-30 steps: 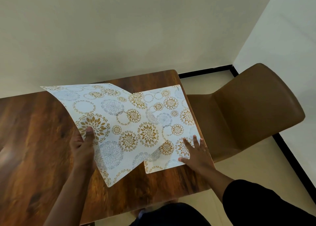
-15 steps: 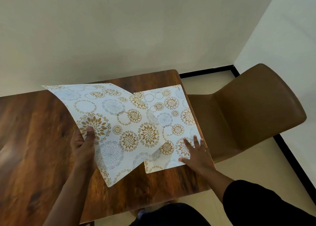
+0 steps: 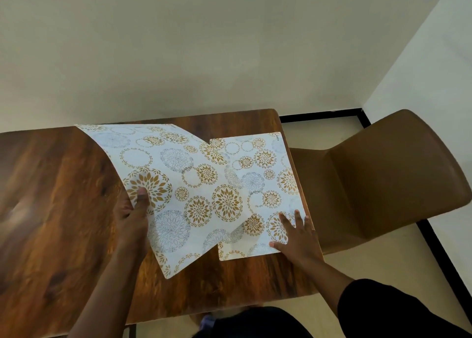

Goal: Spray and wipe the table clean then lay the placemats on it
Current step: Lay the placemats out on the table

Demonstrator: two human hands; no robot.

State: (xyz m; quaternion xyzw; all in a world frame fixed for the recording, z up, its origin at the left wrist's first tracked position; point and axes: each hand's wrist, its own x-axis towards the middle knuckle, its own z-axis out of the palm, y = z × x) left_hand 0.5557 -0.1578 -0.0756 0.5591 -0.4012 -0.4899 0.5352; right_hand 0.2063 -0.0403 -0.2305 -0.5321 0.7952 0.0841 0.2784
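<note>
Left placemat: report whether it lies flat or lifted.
Lifted: the left placemat curves off the table, pinched by the left hand.

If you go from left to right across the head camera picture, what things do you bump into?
Bare wooden table → left hand → lifted placemat → flat placemat → right hand → brown chair.
</note>
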